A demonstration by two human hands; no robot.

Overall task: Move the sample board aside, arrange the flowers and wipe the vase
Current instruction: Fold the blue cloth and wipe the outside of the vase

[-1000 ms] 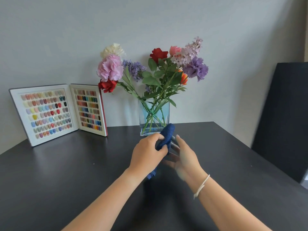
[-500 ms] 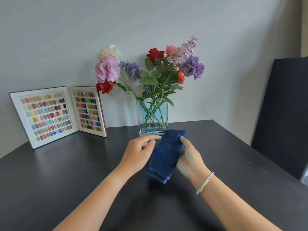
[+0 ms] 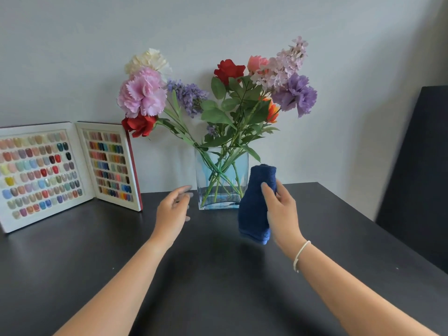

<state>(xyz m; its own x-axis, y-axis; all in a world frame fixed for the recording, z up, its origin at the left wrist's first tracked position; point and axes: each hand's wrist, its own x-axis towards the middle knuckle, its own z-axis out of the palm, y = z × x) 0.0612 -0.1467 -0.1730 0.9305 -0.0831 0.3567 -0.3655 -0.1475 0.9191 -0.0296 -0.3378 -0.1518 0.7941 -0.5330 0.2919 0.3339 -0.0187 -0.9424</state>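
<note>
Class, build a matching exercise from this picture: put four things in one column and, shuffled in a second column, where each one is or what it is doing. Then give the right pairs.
Column one:
1. sample board
2. vase
3. blue cloth
4. left hand

Column two:
A. held in the right hand, beside the glass
B. open and empty, reaching forward above the table
C. stands open against the wall at the left
D. holds green stems, at the back of the table

Pairs: 1-C, 2-D, 3-A, 4-B
</note>
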